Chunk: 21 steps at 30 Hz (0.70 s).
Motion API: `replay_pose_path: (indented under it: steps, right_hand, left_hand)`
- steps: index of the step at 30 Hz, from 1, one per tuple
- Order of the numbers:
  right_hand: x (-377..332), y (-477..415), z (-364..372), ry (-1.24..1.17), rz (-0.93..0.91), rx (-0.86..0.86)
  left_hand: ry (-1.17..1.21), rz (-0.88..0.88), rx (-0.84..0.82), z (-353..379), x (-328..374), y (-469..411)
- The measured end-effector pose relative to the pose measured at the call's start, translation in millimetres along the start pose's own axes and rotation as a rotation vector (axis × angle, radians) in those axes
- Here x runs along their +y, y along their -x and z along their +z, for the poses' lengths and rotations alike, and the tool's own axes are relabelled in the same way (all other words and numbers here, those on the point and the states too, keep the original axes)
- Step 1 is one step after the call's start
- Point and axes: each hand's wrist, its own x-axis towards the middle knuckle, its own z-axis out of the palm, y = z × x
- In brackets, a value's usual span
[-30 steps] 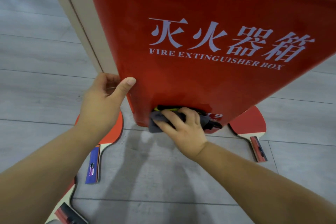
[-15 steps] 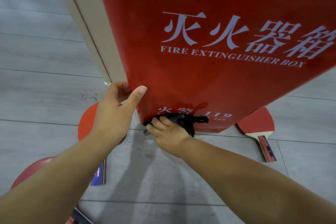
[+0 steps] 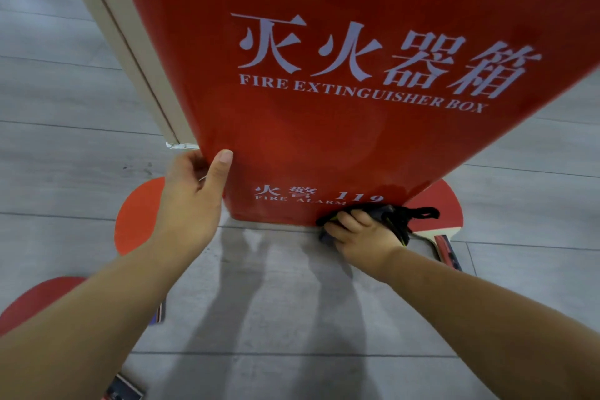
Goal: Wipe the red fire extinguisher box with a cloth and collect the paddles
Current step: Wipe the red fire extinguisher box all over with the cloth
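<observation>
The red fire extinguisher box (image 3: 341,127) with white lettering stands on the floor and fills the upper view. My left hand (image 3: 191,201) grips its lower left edge, thumb on the front face. My right hand (image 3: 360,234) presses a dark cloth (image 3: 402,216) against the box's bottom right corner. Three red paddles lie on the floor: one (image 3: 136,214) behind my left wrist, one (image 3: 35,299) at the far left under my forearm, and one (image 3: 441,204) to the right of the box, partly hidden by the cloth.
A beige door frame or wall edge (image 3: 130,42) rises behind the box on the left. Grey floor tiles (image 3: 276,318) spread in front. A dark paddle handle (image 3: 125,390) pokes in at the bottom left edge.
My right hand has slid the cloth rightward along the box's bottom edge, uncovering the "119" lettering. My left hand keeps its grip on the left edge. The view has moved closer.
</observation>
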Motion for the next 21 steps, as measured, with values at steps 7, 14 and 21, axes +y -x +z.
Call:
replay_pose_path:
  steps: [7, 14, 21]
  right_hand:
    - [10, 36, 34, -0.017, 0.214, 0.217]
    - [-2, 69, 1, -0.191, 0.403, 0.241]
    - [-12, 92, -66, -0.302, 0.373, 0.408]
  left_hand:
    - [-0.084, 0.008, -0.013, 0, 10, 4]
    - [-0.153, -0.024, -0.078, -7, 16, 9]
    - [-0.3, -0.185, -0.193, -24, 32, 21]
